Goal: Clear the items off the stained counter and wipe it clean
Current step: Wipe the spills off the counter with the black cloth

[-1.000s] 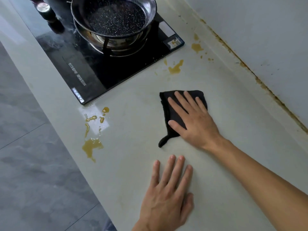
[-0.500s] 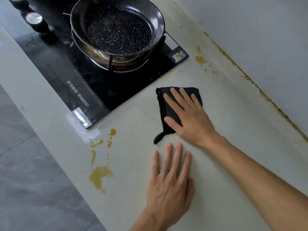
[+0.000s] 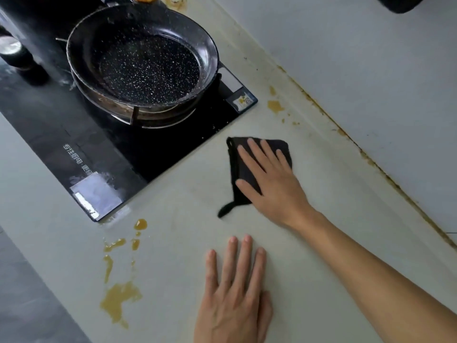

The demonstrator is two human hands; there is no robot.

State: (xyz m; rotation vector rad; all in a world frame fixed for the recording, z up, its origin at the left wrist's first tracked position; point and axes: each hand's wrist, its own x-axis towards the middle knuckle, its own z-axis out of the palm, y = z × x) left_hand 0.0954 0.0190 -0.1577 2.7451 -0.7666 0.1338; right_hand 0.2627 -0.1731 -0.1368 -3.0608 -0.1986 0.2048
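Observation:
A folded black cloth (image 3: 279,148) lies on the pale counter (image 3: 333,243) just right of the cooktop's corner. My right hand (image 3: 270,184) presses flat on the cloth with fingers spread. My left hand (image 3: 235,293) rests flat on the bare counter nearer to me, holding nothing. Yellow-brown stains (image 3: 118,300) pool near the counter's front edge, with smaller drops (image 3: 140,224) by the cooktop corner. More yellow spots (image 3: 275,106) sit near the back wall.
A black cooktop (image 3: 123,149) fills the upper left, with a speckled dark frying pan (image 3: 146,63) on its burner. Dark bottles (image 3: 14,55) stand at the far left. A stained seam (image 3: 371,157) runs along the wall. Grey floor (image 3: 24,305) lies beyond the counter's front edge.
My right hand slid the cloth toward the cooktop, over the yellow stain near its edge, which no longer shows. The view shifted, so the pan appears lower. My left hand stays flat.

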